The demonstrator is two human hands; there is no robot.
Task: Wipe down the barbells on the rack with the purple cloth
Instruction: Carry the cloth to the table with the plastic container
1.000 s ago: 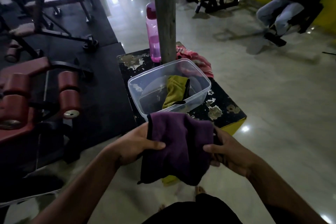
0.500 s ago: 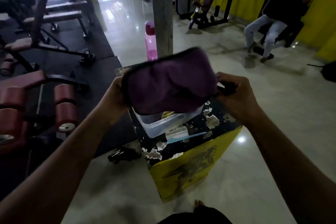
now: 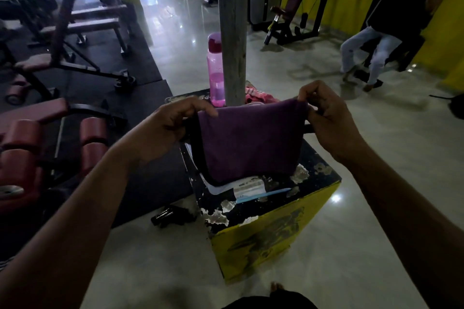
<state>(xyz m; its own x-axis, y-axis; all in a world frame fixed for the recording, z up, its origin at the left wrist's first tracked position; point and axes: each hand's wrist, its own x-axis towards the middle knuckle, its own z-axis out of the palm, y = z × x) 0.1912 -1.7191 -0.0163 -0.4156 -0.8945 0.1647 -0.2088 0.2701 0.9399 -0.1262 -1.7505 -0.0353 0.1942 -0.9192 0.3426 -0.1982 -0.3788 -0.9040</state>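
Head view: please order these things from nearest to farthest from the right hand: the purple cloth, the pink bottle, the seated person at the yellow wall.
1. Purple cloth: the right hand pinches its upper corner, so they touch.
2. Pink bottle: on the far part of the box, left of the hand, beside the post.
3. Seated person: far behind, across the floor at the right.

Yellow-sided box, black top badly chipped, stands on glossy floor. On top: pink bottle upright at rear, pink cloth, clear container partly hidden, blue pen.
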